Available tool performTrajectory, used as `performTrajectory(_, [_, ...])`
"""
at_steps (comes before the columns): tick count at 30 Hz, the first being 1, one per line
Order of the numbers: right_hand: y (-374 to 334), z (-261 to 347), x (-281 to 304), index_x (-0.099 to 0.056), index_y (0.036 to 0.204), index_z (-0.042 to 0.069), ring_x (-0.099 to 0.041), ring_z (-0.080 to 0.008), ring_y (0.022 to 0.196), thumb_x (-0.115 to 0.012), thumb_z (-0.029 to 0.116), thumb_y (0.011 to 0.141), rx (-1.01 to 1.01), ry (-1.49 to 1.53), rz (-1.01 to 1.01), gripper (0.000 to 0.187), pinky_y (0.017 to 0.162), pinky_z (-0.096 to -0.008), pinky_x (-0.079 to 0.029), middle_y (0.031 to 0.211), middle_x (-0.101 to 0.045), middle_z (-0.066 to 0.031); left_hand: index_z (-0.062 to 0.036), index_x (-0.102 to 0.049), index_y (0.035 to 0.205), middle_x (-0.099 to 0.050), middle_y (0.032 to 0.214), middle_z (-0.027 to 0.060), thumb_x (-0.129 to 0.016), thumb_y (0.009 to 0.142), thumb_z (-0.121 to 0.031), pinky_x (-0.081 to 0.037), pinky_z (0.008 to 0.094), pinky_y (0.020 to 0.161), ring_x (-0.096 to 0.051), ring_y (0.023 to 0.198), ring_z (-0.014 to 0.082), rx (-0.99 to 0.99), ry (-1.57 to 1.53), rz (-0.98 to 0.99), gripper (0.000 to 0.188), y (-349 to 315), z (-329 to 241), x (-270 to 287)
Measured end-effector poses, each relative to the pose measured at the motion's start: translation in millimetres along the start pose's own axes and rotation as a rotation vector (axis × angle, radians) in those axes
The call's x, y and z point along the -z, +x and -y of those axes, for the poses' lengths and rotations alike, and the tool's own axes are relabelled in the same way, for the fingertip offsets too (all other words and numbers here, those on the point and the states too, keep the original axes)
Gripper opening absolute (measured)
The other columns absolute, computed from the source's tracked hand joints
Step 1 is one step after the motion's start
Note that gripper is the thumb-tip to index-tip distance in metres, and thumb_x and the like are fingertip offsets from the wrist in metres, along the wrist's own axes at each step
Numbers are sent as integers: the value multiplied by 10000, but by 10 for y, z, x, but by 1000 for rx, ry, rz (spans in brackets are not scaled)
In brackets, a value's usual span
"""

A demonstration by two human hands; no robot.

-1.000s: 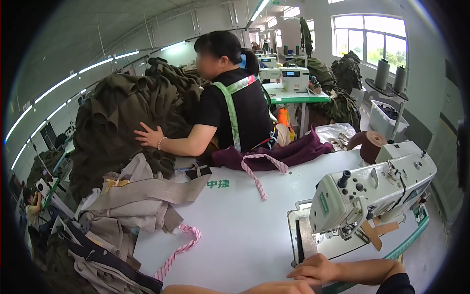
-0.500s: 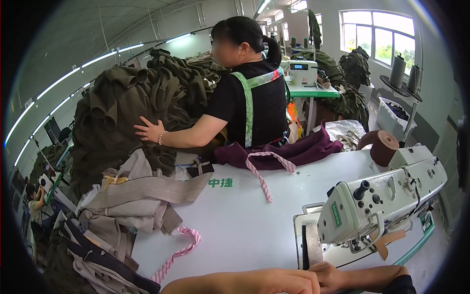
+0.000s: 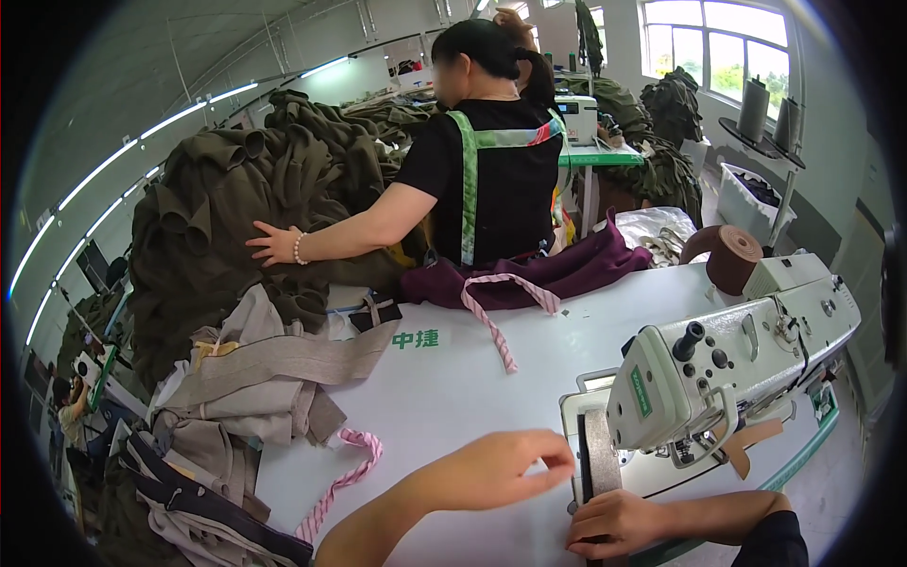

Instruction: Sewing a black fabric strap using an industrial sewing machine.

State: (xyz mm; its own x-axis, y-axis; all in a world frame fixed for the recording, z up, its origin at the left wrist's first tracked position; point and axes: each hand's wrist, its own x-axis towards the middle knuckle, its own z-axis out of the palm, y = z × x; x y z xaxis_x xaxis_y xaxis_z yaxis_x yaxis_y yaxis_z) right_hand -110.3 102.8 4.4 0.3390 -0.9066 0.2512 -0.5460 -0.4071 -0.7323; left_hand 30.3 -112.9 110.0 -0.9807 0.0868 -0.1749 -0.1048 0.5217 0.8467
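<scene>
My right hand [image 3: 616, 523] is closed over the near end of a grey-beige fabric strip [image 3: 605, 449] with a dark edge. The strip lies lengthwise beside the needle area of a white sewing machine [image 3: 732, 364], and its near end is hidden under my fingers. To the left, my left hand [image 3: 510, 468] hovers over the white tabletop [image 3: 472, 397] near the machine's plate. Its fingers curve loosely, with a gap between thumb and forefinger, and nothing shows in it.
A pink striped cord [image 3: 345, 482] and grey garment pieces [image 3: 274, 369] lie on the left. Ahead are purple cloth [image 3: 567, 269], a brown roll of strap [image 3: 735, 260] and a large dark green garment heap [image 3: 227, 217]. A co-worker [image 3: 501, 170] touches that heap.
My left hand has come away from my right hand, moving up and left. My right hand stays at the strip's near end. The view has shifted slightly.
</scene>
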Motion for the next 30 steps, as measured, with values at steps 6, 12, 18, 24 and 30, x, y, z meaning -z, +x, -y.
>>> performTrajectory(6, [-6, -25, -27, -686, 905, 73, -615, -277, 691, -679, 202, 918, 24, 3, -25, 129, 629, -370, -505, 800, -623, -71, -46, -632, 1098, -638, 1196, 87, -577, 975, -134, -481, 373, 958, -600, 1106, 260, -108, 186, -289, 161, 475, 735, -412])
performTrajectory(12, [8, 2, -15, -674, 882, 66, -614, -277, 682, -676, 203, 907, 49, -14, -41, 139, 619, -372, -506, 787, -612, -70, -49, -628, 1109, -624, 1234, 86, -594, 952, -129, -463, 391, 1003, -564, 1165, 280, -232, 333, -405, 179, 610, 972, -588])
performTrajectory(18, [6, 13, -29, -669, 871, 70, -612, -278, 679, -676, 209, 901, 54, -24, -51, 143, 607, -374, -503, 785, -604, -68, -44, -636, 1110, -615, 1257, 83, -601, 950, -134, -453, 394, 1019, -556, 1185, 276, -246, 346, -375, 186, 608, 961, -545])
performTrajectory(24, [10, 17, -32, -667, 868, 72, -604, -275, 672, -672, 213, 905, 55, -60, -53, 146, 603, -377, -499, 778, -592, -69, -47, -651, 1122, -614, 1263, 76, -606, 950, -138, -448, 393, 1025, -555, 1185, 271, -256, 337, -356, 199, 616, 973, -518])
performTrajectory(30, [10, 11, -53, -666, 868, 73, -597, -276, 664, -669, 214, 909, 65, -54, -63, 147, 599, -377, -494, 769, -580, -71, -53, -652, 1127, -615, 1261, 68, -607, 947, -128, -452, 387, 1018, -554, 1180, 265, -251, 333, -340, 200, 612, 982, -501])
